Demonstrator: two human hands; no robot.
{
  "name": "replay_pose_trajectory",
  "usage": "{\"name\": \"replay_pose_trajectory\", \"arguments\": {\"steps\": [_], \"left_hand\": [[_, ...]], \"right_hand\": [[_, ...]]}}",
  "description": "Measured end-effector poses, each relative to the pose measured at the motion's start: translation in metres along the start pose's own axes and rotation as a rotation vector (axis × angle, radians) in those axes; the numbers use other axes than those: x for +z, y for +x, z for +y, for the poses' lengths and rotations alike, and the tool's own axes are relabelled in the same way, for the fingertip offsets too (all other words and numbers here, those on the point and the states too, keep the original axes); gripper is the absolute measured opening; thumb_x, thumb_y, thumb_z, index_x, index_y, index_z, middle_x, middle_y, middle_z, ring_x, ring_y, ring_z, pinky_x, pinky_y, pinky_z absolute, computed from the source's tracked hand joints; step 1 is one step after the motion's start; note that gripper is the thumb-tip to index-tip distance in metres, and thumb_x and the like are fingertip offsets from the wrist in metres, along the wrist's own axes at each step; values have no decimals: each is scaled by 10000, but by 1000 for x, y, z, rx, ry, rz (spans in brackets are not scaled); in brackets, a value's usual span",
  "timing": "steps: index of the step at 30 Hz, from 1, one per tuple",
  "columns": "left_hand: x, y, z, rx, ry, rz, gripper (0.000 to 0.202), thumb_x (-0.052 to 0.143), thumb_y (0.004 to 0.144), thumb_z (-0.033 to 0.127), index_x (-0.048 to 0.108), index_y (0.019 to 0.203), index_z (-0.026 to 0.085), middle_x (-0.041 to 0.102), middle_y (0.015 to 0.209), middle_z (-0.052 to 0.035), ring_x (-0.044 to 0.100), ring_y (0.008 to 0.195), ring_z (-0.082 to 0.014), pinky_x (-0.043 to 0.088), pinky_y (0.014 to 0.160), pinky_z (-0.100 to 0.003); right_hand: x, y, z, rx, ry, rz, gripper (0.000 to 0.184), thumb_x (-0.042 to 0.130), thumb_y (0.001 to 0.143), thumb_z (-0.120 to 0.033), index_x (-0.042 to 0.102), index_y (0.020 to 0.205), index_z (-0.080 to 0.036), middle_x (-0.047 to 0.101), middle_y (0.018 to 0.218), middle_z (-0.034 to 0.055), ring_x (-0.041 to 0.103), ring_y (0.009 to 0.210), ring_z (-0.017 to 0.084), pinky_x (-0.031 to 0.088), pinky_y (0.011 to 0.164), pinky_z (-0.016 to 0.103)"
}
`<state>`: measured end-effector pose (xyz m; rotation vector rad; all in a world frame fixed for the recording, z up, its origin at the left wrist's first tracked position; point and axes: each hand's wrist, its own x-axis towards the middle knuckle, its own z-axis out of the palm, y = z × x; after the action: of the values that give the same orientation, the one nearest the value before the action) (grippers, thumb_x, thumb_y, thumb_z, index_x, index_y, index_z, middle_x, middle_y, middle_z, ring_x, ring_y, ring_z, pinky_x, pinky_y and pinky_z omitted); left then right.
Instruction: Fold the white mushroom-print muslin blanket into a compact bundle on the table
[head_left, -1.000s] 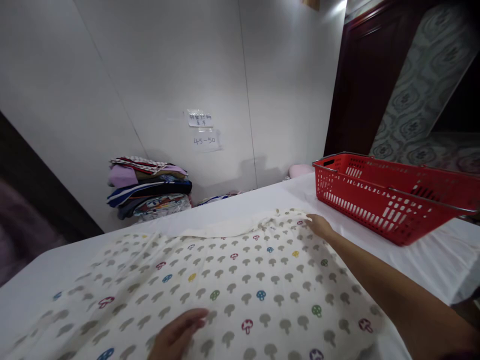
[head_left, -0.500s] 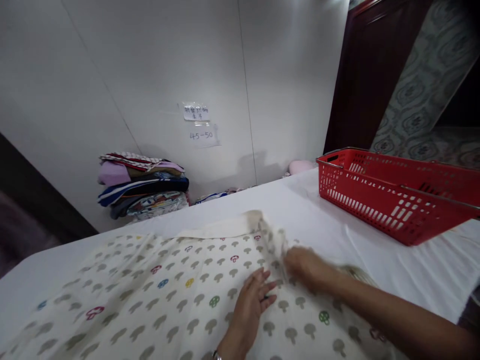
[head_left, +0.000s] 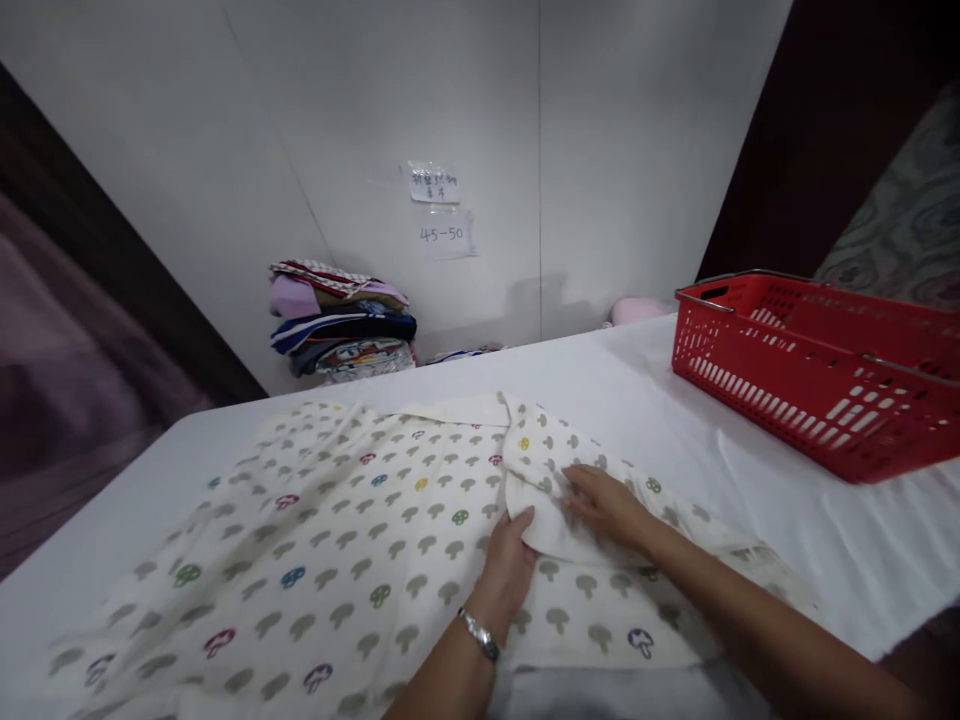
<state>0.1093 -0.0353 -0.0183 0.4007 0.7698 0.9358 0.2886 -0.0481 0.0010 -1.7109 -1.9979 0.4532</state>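
A cream mushroom-print cloth (head_left: 352, 560) is spread over the white-covered table, with a few coloured mushrooms among the grey ones. On its right part a flap is folded over, with a plain white edge showing. My left hand (head_left: 512, 555), with a metal watch (head_left: 478, 634) at the wrist, pinches the flap's left edge, its thumb on top and the other fingers partly hidden under the fabric. My right hand (head_left: 611, 508) rests on top of the flap, palm down, its fingers extended and slightly bent.
A red plastic basket (head_left: 765, 375) with wire handles stands on the table (head_left: 600, 385) at right. Folded clothes (head_left: 341, 325) are stacked by the wall beyond the far edge. A pink item (head_left: 637, 310) lies near the basket. Handwritten paper labels (head_left: 448, 234) hang on the wall.
The right part of the cloth now lies folded over as a flap. My left hand has gone from lying open to gripping its edge. My right hand has stopped its blurred motion and rests on it.
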Motion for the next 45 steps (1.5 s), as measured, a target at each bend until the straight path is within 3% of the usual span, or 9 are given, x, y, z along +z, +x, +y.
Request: {"name": "replay_pose_trajectory", "arguments": {"steps": [4, 7, 10, 12, 19, 23, 31, 39, 45], "left_hand": [[3, -4, -7, 99, 53, 51, 393, 612, 763, 147, 561, 1152, 157, 665, 1077, -111, 632, 977, -209, 492, 889, -341], [0, -6, -10, 144, 89, 66, 369, 613, 772, 192, 565, 1137, 164, 658, 1096, -110, 622, 998, -214, 488, 893, -345], [-3, -12, -10, 167, 86, 57, 378, 607, 773, 190, 550, 1145, 156, 658, 1089, -111, 619, 1001, -211, 493, 881, -337], [-4, -17, -9, 172, 82, 69, 375, 597, 772, 171, 547, 1143, 148, 662, 1074, -109, 622, 985, -204, 498, 865, -327], [-12, -32, -6, 94, 208, 146, 338, 599, 763, 171, 569, 1098, 148, 659, 1076, -107, 636, 898, -187, 522, 756, -290], [-15, -34, -7, 101, 275, 161, 311, 608, 755, 193, 589, 1063, 148, 660, 1074, -107, 638, 879, -184, 521, 707, -266], [-11, -34, -7, 98, 277, 126, 315, 623, 766, 328, 599, 1025, 150, 676, 1019, -103, 643, 863, -203, 519, 692, -278], [-12, -37, -2, 85, 242, 89, 345, 625, 764, 359, 585, 1038, 153, 671, 1027, -122, 638, 890, -228, 530, 714, -320], [-12, -36, -3, 93, 243, 108, 354, 622, 756, 358, 546, 1042, 165, 660, 1035, -114, 647, 830, -207, 531, 688, -316]], "right_hand": [[18, 12, -1, 46, 30, 54, 280, 504, 811, -293, 634, 1033, -182, 637, 1046, 110, 551, 1002, 254, 428, 864, 375], [8, 20, 4, 238, 424, 96, 250, 482, 807, -335, 662, 851, -166, 682, 806, 72, 617, 805, 232, 479, 736, 343], [-14, 19, 13, 345, 862, 100, 381, 528, 770, -436, 642, 983, -142, 697, 787, 71, 647, 716, 220, 506, 650, 317], [-26, 14, 19, 383, 915, 142, 447, 582, 720, -436, 630, 1046, -135, 708, 854, 84, 657, 759, 232, 515, 676, 322], [-20, -5, 31, 420, 667, 355, 461, 512, 773, -465, 619, 1110, -170, 666, 1092, 80, 603, 1015, 239, 461, 892, 352], [-5, -9, 23, 390, 570, 273, 552, 402, 840, -549, 577, 1200, -168, 638, 1148, 94, 571, 1085, 237, 407, 967, 386], [27, -17, -9, -97, -127, 64, 621, 599, 762, -461, 486, 1307, -185, 376, 1424, 130, 227, 1349, 317, 143, 1072, 533], [31, -14, 5, -83, -216, 61, 404, 460, 863, -263, 523, 1255, -193, 517, 1312, 107, 398, 1249, 264, 259, 1020, 479], [28, -12, 10, -110, -131, 234, 327, 391, 885, -226, 586, 1145, -195, 617, 1153, 93, 526, 1092, 222, 382, 936, 404]]}}
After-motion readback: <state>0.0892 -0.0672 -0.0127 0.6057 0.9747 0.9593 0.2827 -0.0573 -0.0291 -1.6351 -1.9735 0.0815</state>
